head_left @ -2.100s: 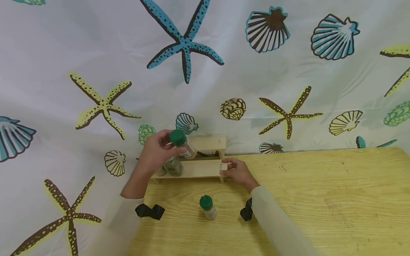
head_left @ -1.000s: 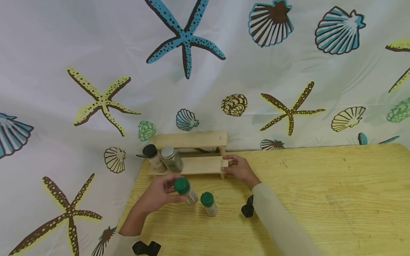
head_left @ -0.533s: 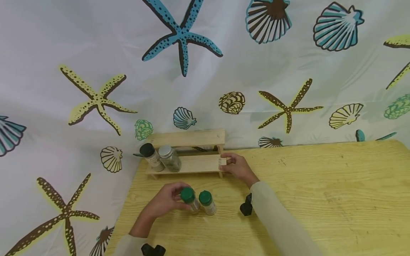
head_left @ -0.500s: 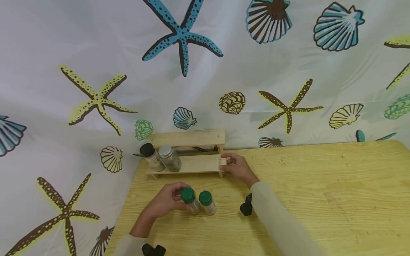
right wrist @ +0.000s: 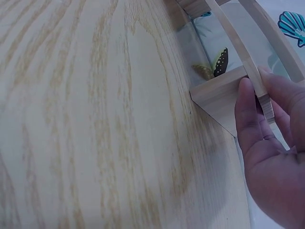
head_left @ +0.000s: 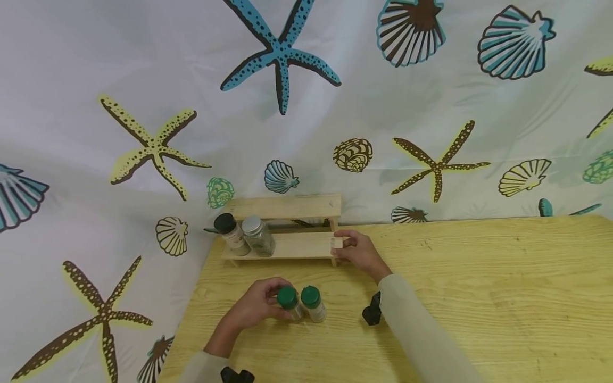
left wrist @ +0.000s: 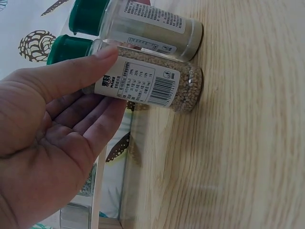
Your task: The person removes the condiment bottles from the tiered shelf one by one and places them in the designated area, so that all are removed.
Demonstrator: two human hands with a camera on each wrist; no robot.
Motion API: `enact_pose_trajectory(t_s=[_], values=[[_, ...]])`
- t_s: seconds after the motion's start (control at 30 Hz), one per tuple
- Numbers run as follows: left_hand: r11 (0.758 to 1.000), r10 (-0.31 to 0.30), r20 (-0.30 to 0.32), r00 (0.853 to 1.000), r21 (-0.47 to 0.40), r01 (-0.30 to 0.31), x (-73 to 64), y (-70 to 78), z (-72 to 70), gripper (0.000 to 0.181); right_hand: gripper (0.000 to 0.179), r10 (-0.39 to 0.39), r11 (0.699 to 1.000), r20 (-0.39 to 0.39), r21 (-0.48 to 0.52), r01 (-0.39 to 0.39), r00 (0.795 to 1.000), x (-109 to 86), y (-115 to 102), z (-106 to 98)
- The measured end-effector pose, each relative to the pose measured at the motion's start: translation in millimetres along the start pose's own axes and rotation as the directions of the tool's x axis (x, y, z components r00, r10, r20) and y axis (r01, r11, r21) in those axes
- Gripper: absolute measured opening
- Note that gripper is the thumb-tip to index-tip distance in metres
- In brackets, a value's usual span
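My left hand holds a green-capped spice jar upright on the table, thumb on one side and fingers on the other. Brown grains and a barcode label show through its clear wall. Right beside it stands a second green-capped spice jar, filled with pale powder. My right hand pinches the right end of the lower board of a two-tier wooden shelf rack. On that lower board, at the left, stand a black-capped jar and a silver-capped jar.
The wood-grain table stretches to the right. A white curtain printed with starfish and shells hangs behind the rack and along the left side. The rack's upper board sits close to the curtain.
My left hand has brought the grain-filled jar down from the rack to the table and slid it right, next to the other green-capped jar. My right hand stays on the rack.
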State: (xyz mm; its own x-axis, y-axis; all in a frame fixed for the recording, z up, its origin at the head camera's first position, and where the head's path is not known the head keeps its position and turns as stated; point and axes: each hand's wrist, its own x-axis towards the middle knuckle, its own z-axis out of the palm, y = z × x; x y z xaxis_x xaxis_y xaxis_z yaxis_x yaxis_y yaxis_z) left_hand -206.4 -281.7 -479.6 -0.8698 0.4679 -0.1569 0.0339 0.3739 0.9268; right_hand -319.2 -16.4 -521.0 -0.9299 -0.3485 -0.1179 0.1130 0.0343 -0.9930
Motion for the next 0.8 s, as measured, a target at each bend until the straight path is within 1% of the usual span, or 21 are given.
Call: enact_pose_trajectory(t_s=[0.17, 0.33, 0.43, 0.6, 0.7, 0.8], values=[[0.999, 0.007, -0.007, 1.000, 0.042, -0.007, 0.2, 1.3, -0.5, 0.048, 0.048, 0.005, 1.000, -0.009, 0.013, -0.005, 1.000, 0.9, 0, 0], [0.999, 0.014, 0.007, 1.000, 0.028, -0.014, -3.1, -0.1, -4.3, 0.059, 0.049, 0.013, 1.000, -0.009, 0.021, -0.013, 1.000, 0.4, 0, 1], [0.999, 0.033, 0.018, 0.999, 0.028, -0.034, -7.8, 1.4, -8.6, 0.063, 0.049, 0.016, 1.000, -0.007, 0.021, -0.016, 1.000, 0.1, 1, 2], [0.996, 0.085, 0.030, 0.996, 0.028, -0.085, -14.6, 12.9, -16.4, 0.064, 0.048, 0.009, 1.000, -0.009, 0.027, -0.009, 1.000, 1.2, 2, 1], [0.993, 0.112, 0.020, 0.994, 0.033, -0.112, -16.0, 21.5, -21.7, 0.063, 0.048, 0.007, 1.000, -0.014, 0.023, -0.006, 1.000, 1.6, 1, 1], [0.989, 0.139, -0.009, 0.990, 0.048, -0.138, -17.6, 29.1, -27.9, 0.060, 0.048, 0.008, 1.000, -0.011, 0.026, -0.008, 1.000, 2.4, 1, 1]])
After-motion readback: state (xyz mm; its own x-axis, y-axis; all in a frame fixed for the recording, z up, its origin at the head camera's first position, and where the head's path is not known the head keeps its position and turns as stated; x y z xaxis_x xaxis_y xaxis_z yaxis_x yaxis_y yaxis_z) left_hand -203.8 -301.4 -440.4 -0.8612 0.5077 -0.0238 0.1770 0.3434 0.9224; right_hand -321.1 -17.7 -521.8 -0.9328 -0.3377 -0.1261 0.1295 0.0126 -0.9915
